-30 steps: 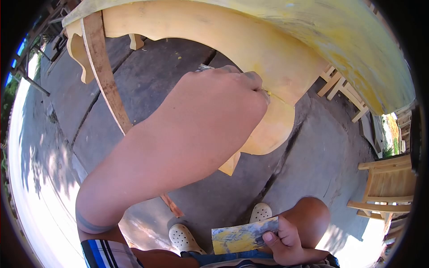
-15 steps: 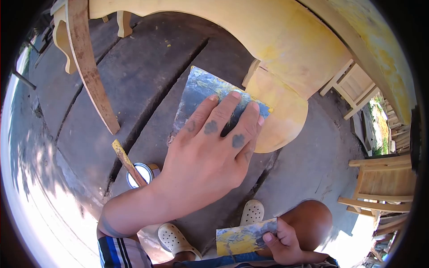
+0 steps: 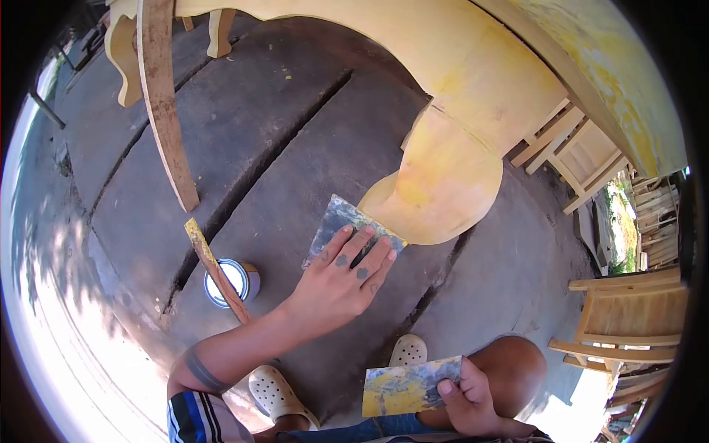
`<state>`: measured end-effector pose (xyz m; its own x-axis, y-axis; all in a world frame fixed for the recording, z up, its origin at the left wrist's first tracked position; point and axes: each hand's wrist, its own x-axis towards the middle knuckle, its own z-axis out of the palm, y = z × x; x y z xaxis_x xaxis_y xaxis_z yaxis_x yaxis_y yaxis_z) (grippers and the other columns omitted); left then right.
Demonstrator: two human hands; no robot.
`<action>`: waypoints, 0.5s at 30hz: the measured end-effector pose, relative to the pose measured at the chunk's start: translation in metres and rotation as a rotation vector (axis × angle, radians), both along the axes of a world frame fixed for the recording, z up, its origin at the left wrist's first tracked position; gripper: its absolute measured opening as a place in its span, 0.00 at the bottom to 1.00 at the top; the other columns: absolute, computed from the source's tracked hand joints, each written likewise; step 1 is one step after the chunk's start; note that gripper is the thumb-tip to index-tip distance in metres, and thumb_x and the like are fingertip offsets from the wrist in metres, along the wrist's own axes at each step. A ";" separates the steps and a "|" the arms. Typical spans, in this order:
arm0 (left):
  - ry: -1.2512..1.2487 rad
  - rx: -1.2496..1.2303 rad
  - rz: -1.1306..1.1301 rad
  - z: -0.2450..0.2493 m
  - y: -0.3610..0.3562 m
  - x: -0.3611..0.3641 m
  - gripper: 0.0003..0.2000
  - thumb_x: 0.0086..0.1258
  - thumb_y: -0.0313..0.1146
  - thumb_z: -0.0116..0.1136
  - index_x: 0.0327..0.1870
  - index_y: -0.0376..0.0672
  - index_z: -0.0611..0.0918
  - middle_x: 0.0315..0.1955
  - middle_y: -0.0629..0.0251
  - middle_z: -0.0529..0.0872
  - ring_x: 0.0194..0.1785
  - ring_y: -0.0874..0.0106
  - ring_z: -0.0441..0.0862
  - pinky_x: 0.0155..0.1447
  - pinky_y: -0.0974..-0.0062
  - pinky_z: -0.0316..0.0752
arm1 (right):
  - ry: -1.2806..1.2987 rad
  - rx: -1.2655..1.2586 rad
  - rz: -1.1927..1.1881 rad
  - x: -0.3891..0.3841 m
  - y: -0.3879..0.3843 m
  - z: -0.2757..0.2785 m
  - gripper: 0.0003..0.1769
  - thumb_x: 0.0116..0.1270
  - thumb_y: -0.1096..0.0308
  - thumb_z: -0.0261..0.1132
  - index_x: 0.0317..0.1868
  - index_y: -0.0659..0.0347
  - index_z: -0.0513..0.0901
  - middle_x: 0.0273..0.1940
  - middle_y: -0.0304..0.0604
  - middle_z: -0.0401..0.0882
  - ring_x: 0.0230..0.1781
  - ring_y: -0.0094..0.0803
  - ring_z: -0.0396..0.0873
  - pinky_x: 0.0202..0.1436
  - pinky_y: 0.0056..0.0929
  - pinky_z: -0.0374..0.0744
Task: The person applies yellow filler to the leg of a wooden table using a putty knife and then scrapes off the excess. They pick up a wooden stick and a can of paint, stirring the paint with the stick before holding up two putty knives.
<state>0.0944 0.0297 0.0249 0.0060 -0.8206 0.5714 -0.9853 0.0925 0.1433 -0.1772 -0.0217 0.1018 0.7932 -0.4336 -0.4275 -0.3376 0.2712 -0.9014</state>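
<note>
In my left hand [image 3: 336, 284] is a flat putty spreader [image 3: 332, 227], its blue-grey face smeared with paste; my fingers lie over it and the thumb is hidden. Its yellow-tipped edge meets the lower curl of a pale wooden furniture leg [image 3: 450, 196], patched with yellow and pink. Lower right, near my knee, my right hand [image 3: 469, 402] grips a second flat spreader [image 3: 406, 387], coated in yellow and grey paste, with the thumb on top.
An open can [image 3: 251, 279] stands left of my forearm, a paste-tipped wooden stick [image 3: 214, 269] across it. A curved wooden leg [image 3: 162, 111] rises at upper left. Wooden chairs [image 3: 628, 317] stand at right. Gaps [image 3: 258, 177] cross the dark floor.
My left hand has moved down and away from the camera, bringing its spreader to the leg's lower curl. My right hand stays nearly still with its spreader.
</note>
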 end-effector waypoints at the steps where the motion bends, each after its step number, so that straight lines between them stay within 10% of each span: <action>1: 0.035 0.085 -0.030 0.004 0.005 0.001 0.21 0.55 0.26 0.59 0.54 0.40 0.81 0.59 0.60 0.77 0.62 0.55 0.74 0.64 0.55 0.71 | -0.024 0.020 -0.016 0.001 0.002 0.003 0.13 0.76 0.71 0.48 0.55 0.71 0.68 0.51 0.48 0.79 0.53 0.27 0.76 0.60 0.29 0.72; 8: 0.021 -0.160 0.082 0.088 -0.024 0.028 0.21 0.57 0.25 0.57 0.55 0.38 0.79 0.57 0.58 0.78 0.59 0.55 0.76 0.63 0.54 0.72 | -0.052 0.018 0.026 0.007 0.009 0.007 0.13 0.76 0.71 0.49 0.54 0.70 0.68 0.49 0.46 0.80 0.51 0.26 0.76 0.58 0.28 0.73; 15: -0.060 -0.212 0.060 0.001 -0.023 0.005 0.20 0.55 0.26 0.58 0.53 0.38 0.81 0.59 0.61 0.76 0.62 0.55 0.73 0.64 0.55 0.72 | -0.030 0.054 -0.020 0.017 0.012 0.010 0.12 0.76 0.72 0.48 0.55 0.70 0.68 0.50 0.46 0.79 0.52 0.26 0.76 0.59 0.28 0.72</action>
<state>0.0994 0.0063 0.0261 0.0126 -0.6814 0.7318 -0.9961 0.0550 0.0683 -0.1602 -0.0093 0.1120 0.7974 -0.4264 -0.4271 -0.3051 0.3259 -0.8948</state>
